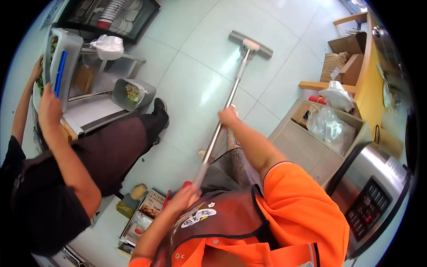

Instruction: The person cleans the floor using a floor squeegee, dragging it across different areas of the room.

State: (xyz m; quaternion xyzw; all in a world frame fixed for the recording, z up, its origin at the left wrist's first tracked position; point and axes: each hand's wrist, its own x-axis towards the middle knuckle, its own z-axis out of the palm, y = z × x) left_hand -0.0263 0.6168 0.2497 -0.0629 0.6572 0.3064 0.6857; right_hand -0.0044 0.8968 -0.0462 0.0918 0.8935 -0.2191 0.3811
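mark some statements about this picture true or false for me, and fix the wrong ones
1. The left hand and right hand both grip the pole. True.
2. The left hand is nearer the mop head than the right. False: the right hand is nearer the mop head.
3. The bin beside the other person is empty. False: the bin holds leafy scraps.
4. The steel appliance has red digits lit. True.
5. The other person's sleeve is orange. False: that sleeve is black.
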